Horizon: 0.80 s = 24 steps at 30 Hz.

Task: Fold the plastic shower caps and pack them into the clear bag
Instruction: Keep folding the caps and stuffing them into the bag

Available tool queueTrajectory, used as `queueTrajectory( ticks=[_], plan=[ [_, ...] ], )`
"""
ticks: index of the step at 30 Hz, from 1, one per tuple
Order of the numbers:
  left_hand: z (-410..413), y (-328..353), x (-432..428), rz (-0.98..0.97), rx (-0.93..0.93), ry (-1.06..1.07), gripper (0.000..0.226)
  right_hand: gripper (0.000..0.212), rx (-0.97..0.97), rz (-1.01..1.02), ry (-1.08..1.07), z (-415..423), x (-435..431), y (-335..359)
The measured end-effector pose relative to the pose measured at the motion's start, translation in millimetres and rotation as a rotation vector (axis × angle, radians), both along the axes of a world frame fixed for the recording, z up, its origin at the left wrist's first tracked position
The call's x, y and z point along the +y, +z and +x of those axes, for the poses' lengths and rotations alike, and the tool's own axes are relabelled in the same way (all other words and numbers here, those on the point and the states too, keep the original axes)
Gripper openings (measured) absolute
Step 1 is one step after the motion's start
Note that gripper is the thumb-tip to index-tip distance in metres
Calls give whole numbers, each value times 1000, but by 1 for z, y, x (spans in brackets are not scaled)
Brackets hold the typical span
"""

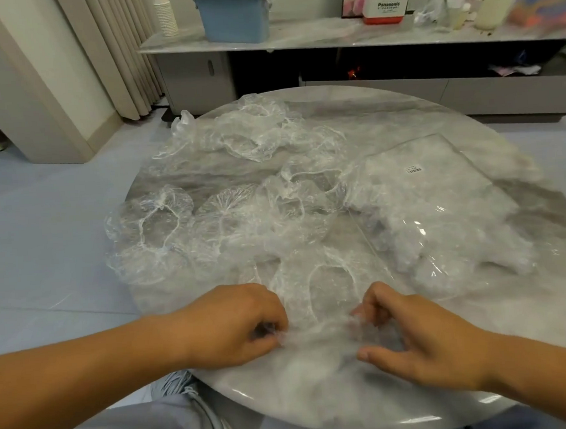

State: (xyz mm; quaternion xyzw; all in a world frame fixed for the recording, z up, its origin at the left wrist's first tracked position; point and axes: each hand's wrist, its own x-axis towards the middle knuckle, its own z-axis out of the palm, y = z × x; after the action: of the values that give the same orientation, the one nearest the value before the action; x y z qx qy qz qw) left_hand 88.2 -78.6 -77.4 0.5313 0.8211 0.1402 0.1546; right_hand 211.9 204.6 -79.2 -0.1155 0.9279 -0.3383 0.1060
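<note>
A crumpled clear plastic shower cap (327, 295) lies at the near edge of the round marbled surface (321, 396), directly in front of the seated person and stretched between the two hands, its elastic ring on the far side of the knuckles. The left hand (235, 324) has its fingers curled and pinches the cap's left edge; the right hand (417, 335) grips the right edge with bent fingers, its thumb held out apart, though the film there is blurred. The cap's long axis runs from side to side, from one hand to the other, so a fold would likely bring one edge across toward the other. More loose shower caps (148, 230) are spread flat and overlapping across the middle and far left of the surface. The clear bag (441, 196), marked by a small white label (413, 169), lies to the right and farther away, its mouth apparently turned toward the person with bunched plastic already in it. The right hand is the nearer of the two to the bag, which suggests it is better placed to carry a folded cap over.
</note>
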Motion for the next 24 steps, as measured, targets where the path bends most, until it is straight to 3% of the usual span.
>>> queueTrajectory(
  ticks=[3, 7, 10, 12, 14, 16, 19, 21, 24],
  plan=[
    [1, 3, 4, 2, -78, 22, 18, 50, 9, 8, -40, -1, -5, -2],
    [-1, 6, 8, 32, -307, 147, 13, 19, 114, -38, -107, -7, -9, -4],
    [-4, 6, 12, 50, -428, 269, 18, 28, 117, -75, -210, -16, -13, 1],
    [-7, 6, 16, 57, -465, 342, 23, 23, 52, -70, -275, -24, -13, 5],
    [-11, 5, 21, 43, -486, 404, 20, 17, -10, 13, -297, -32, -12, 5],
    [-13, 5, 24, 11, -476, 442, 15, 23, -71, 138, -280, -37, -12, 2],
    [-13, 9, 27, -28, -337, 439, 33, 32, -133, 320, -262, -41, -12, 1],
    [-10, 12, 31, -30, -252, 434, 45, 36, -152, 372, -247, -42, -13, 2],
    [-4, 14, 44, 36, -286, 499, 38, 44, -159, 368, -243, -43, -15, 4]
  ],
)
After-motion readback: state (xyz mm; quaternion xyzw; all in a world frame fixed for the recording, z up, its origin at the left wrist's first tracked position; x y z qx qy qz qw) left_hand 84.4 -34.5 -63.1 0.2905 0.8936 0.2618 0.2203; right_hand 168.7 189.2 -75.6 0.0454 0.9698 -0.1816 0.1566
